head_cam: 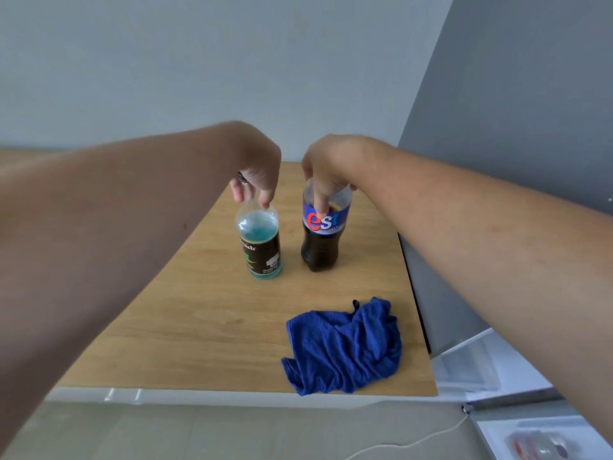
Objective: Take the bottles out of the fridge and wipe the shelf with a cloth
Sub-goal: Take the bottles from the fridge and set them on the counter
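Two bottles stand upright on a wooden table (pixel 205 313). The left one is a clear bottle of blue-green liquid with a dark label (pixel 260 242). My left hand (pixel 255 174) grips its top from above. To its right stands a cola bottle with a blue "est" label (pixel 321 239), and my right hand (pixel 326 171) is closed over its neck. A crumpled blue cloth (pixel 345 348) lies near the table's front right corner, touched by neither hand.
A grey fridge (pixel 517 134) stands against the table's right edge, its open white door shelves (pixel 537 436) low at the right holding some small items. A white cable (pixel 414 443) trails across the floor. A pale wall rises behind the table.
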`<state>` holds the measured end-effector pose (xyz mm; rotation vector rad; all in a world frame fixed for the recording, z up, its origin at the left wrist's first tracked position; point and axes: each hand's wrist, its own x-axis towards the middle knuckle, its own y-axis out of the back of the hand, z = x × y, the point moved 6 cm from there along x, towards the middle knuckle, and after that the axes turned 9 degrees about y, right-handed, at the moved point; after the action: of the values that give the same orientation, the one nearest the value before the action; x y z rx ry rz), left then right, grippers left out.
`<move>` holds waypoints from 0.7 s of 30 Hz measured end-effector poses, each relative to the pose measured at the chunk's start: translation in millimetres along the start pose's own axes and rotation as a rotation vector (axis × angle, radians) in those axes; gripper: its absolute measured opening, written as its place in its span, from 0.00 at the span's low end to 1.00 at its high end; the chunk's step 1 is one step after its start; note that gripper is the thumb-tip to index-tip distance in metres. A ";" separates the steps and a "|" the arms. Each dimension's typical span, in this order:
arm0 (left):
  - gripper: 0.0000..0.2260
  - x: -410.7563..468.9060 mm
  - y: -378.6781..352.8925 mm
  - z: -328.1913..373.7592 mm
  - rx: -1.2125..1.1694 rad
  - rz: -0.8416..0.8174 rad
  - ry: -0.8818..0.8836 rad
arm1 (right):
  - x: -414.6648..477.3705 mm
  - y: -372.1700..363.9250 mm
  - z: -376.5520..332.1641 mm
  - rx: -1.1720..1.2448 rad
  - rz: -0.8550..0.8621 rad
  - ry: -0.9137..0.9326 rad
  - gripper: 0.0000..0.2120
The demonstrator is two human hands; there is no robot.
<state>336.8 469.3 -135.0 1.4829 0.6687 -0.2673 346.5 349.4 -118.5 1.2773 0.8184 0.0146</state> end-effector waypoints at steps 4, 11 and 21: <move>0.06 -10.3 8.9 5.8 -0.034 0.174 -0.036 | -4.9 2.8 -0.7 -0.002 0.025 0.013 0.32; 0.15 -41.2 12.2 5.2 -0.074 0.709 0.009 | -44.6 7.1 7.4 0.013 0.612 0.088 0.43; 0.31 -171.6 -146.3 112.0 -0.324 0.904 -0.535 | -210.3 -182.3 53.8 0.318 1.169 0.182 0.19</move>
<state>147.0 306.6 -165.0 1.1896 -0.3942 0.1456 146.9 152.0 -158.1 1.9227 0.1199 0.9738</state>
